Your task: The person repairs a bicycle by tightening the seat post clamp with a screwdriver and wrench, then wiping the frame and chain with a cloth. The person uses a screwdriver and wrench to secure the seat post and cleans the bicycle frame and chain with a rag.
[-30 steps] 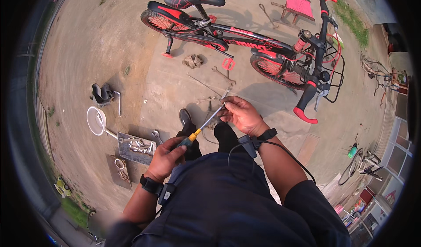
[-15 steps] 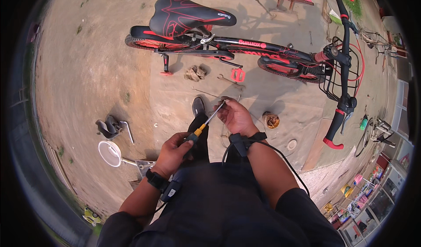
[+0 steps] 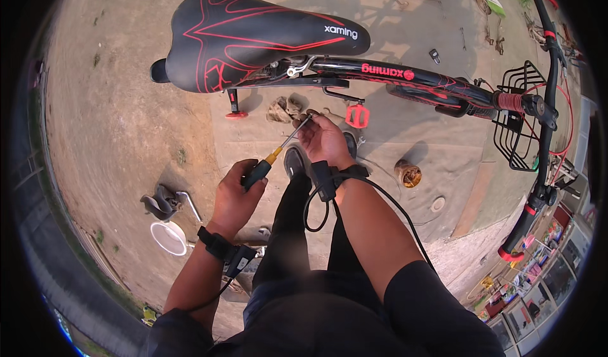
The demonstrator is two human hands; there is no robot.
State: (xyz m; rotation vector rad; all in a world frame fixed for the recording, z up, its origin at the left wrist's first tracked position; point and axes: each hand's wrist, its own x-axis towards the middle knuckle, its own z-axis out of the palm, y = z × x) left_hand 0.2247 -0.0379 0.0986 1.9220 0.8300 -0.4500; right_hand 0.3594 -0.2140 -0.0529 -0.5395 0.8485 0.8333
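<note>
My left hand grips the dark green and yellow handle of a screwdriver. Its metal shaft slants up and right to my right hand, where thumb and fingers pinch together at the tip. Whether a small part sits between those fingers is too small to tell. Just beyond my hands stands a black and red bicycle, its saddle at the far left and its handlebar at the right. A red pedal is close to the right hand, and a crumpled brown rag lies behind the fingertips.
On the ground at right stands an open tin with brownish contents. A white basin and a dark curved piece lie at left. A wire basket is at the bicycle's front. A black cable loops from my right wrist.
The bicycle looks larger and closer, and more of my legs shows. Both hands have shifted farther forward, the screwdriver still between them.
</note>
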